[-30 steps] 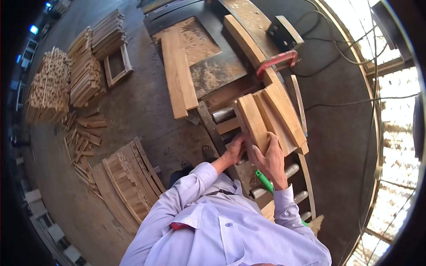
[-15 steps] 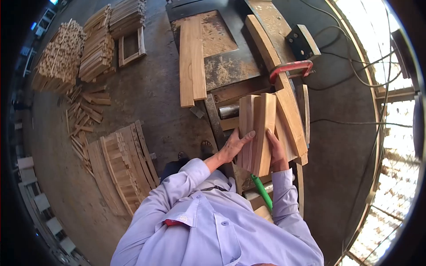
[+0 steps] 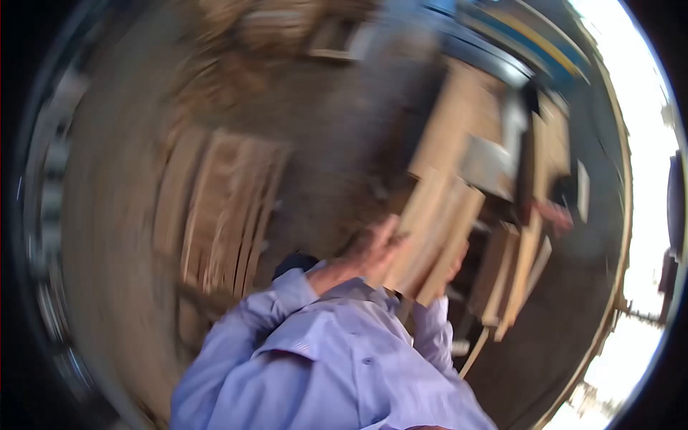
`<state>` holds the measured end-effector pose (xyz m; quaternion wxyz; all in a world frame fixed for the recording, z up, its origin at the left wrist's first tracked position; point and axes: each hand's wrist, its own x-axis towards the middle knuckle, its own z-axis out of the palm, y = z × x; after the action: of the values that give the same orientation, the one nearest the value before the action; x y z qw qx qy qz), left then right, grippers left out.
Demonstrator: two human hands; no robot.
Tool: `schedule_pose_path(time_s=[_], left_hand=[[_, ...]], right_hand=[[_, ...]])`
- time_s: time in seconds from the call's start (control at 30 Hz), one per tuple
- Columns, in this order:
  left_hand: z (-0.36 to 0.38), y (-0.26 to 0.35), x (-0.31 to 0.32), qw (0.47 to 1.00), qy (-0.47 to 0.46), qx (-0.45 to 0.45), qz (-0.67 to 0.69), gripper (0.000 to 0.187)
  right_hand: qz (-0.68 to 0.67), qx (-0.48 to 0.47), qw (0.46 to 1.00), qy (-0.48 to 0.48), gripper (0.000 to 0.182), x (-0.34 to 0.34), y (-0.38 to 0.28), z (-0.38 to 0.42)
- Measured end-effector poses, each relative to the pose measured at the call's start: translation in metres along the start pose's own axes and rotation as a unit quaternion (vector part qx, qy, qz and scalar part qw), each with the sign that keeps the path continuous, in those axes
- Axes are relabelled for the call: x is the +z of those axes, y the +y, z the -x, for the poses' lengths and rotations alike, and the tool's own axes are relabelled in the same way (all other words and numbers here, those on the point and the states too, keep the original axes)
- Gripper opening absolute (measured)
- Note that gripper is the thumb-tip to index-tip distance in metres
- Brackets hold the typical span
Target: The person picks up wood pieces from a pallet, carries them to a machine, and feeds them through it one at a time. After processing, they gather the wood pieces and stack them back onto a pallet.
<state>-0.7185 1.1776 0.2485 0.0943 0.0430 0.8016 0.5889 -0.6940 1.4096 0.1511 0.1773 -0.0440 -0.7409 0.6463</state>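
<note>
basically, a blurred view down onto a floor (image 3: 315, 136) with wood around the person. biggest thing on it is the tabletop (image 3: 484, 168), ahead and to the right of the left hand (image 3: 373, 247). next, a wood pile (image 3: 226, 208) of long strips lying side by side, well left of the left hand. the long boards (image 3: 448, 118) lie on the tabletop, beyond both hands. the curved board (image 3: 532, 247) runs lengthwise, right of the right hand (image 3: 456, 264).

the wood bundle (image 3: 433, 233), several pieces side by side, is between the two hands, tilted with its far end to the right. that far end overlaps the near end of the long boards in view; touching or above, cannot tell. the short wood pieces (image 3: 493, 272) sit just right of the right hand, along the curved board. a wooden frame (image 3: 340, 39) is far ahead, slightly left of the left hand, blurred. a red clamp (image 3: 552, 215) is at the curved board, right of and beyond the right hand.

left hand: partly open, fingers somewhat spread, holding the bundle's left side. right hand: mostly hidden by the bundle, holding its right side; how far open, cannot tell.
</note>
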Motion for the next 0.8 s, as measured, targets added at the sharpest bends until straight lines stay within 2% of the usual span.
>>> schedule_pose_path(time_s=[0.03, 0.07, 0.1, 0.13, 0.17, 0.23, 0.27, 0.3, 0.37, 0.4, 0.43, 0.5, 0.53, 0.57, 0.6, 0.63, 0.67, 0.73, 0.8], left_hand=[[0.013, -0.005, -0.018, 0.994, -0.041, -0.078, 0.058, 0.048], [0.028, -0.006, -0.035, 0.998, -0.001, -0.047, 0.039, 0.048], [0.041, -0.008, -0.050, 0.999, 0.038, -0.022, 0.014, 0.047], [0.052, -0.016, -0.065, 0.998, 0.041, -0.046, 0.011, 0.051], [0.067, -0.026, -0.082, 0.997, 0.029, -0.064, 0.013, 0.055], [0.103, -0.033, -0.112, 0.988, 0.138, -0.044, 0.062, 0.063], [0.109, -0.040, -0.120, 0.984, 0.134, -0.057, 0.101, 0.072], [0.127, -0.045, -0.133, 0.981, 0.150, -0.059, 0.110, 0.072], [0.168, -0.061, -0.169, 0.966, 0.205, -0.076, 0.140, 0.076], [0.185, -0.070, -0.184, 0.949, 0.229, -0.079, 0.204, 0.078], [0.203, -0.080, -0.197, 0.945, 0.236, -0.078, 0.213, 0.078], [0.242, -0.099, -0.225, 0.927, 0.298, -0.108, 0.199, 0.075], [0.261, -0.105, -0.243, 0.925, 0.303, -0.141, 0.181, 0.071], [0.277, -0.127, -0.250, 0.913, 0.334, -0.113, 0.205, 0.067], [0.298, -0.136, -0.262, 0.905, 0.357, -0.133, 0.192, 0.062], [0.317, -0.141, -0.274, 0.890, 0.365, -0.175, 0.208, 0.059], [0.335, -0.143, -0.284, 0.877, 0.370, -0.217, 0.218, 0.057], [0.362, -0.188, -0.280, 0.855, 0.453, -0.186, 0.171, 0.053], [0.388, -0.216, -0.290, 0.834, 0.477, -0.238, 0.143, 0.054]], right_hand=[[0.064, -0.035, 0.997, -0.036, 0.054, 0.001, 0.023, 0.006], [0.022, -0.040, 0.991, -0.122, 0.054, 0.023, 0.026, 0.003], [-0.045, -0.162, 0.980, -0.109, 0.066, 0.050, 0.018, -0.003], [-0.123, -0.266, 0.953, -0.077, 0.078, 0.070, 0.006, -0.003], [-0.208, 0.058, 0.956, -0.201, 0.080, 0.071, -0.012, 0.006], [-0.236, 0.130, 0.937, -0.222, 0.085, 0.111, -0.027, 0.013], [-0.234, -0.016, 0.927, -0.292, 0.082, 0.107, 0.011, 0.005], [-0.229, -0.016, 0.923, -0.310, 0.082, 0.124, 0.005, 0.012], [-0.178, -0.116, 0.904, -0.370, 0.083, 0.175, -0.008, 0.032], [-0.169, -0.117, 0.901, -0.382, 0.083, 0.195, -0.018, 0.043], [-0.205, -0.005, 0.893, -0.402, 0.084, 0.216, -0.025, 0.051], [-0.271, 0.218, 0.841, -0.414, 0.085, 0.265, -0.039, 0.074], [-0.267, 0.217, 0.841, -0.417, 0.085, 0.291, -0.050, 0.092], [-0.263, 0.121, 0.827, -0.482, 0.082, 0.311, -0.063, 0.111], [-0.251, 0.026, 0.803, -0.541, 0.078, 0.328, -0.078, 0.128], [-0.320, 0.057, 0.768, -0.552, 0.076, 0.348, -0.096, 0.147], [-0.312, 0.057, 0.774, -0.548, 0.076, 0.358, -0.111, 0.160], [-0.333, 0.301, 0.728, -0.518, 0.070, 0.384, -0.139, 0.181], [-0.337, 0.522, 0.633, -0.462, 0.066, 0.408, -0.152, 0.187]])
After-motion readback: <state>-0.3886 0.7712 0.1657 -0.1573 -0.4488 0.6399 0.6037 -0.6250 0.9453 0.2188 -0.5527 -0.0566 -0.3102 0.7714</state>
